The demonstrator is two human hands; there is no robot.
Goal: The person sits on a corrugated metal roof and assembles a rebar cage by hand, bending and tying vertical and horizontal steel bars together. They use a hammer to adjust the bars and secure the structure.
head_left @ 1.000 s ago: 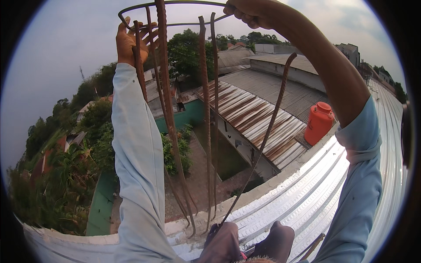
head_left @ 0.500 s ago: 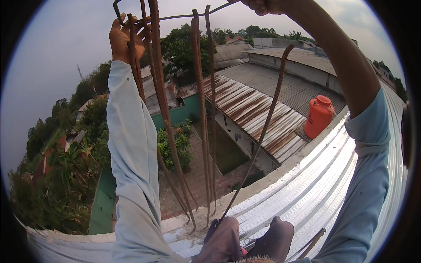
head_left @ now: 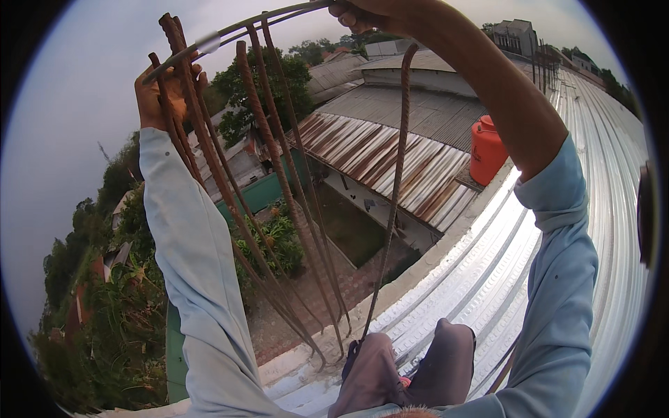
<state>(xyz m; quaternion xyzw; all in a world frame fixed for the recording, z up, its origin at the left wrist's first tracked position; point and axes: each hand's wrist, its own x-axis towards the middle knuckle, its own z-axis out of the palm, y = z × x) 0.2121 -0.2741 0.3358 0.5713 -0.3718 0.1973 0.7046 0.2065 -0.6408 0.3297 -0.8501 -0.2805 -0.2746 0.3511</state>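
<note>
The left hand point(head_left: 162, 97) is clenched around the upper ends of the rusty ribbed steel reinforcing bars point(head_left: 265, 174), which rise from the concrete roof edge point(head_left: 418, 268) below both hands. The right hand point(head_left: 362, 12), raised at the top, grips a thin curved steel stirrup bar point(head_left: 237, 29) spanning between the hands. Below the right forearm stands an orange plastic water tank point(head_left: 488, 150) beside corrugated metal roofing point(head_left: 592, 174).

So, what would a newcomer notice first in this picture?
First, the rusty rebar rods rising in the centre, with the left hand gripping them at upper left and the right hand on a thin curved bar at the top. Next, the orange tank on the right.
</note>
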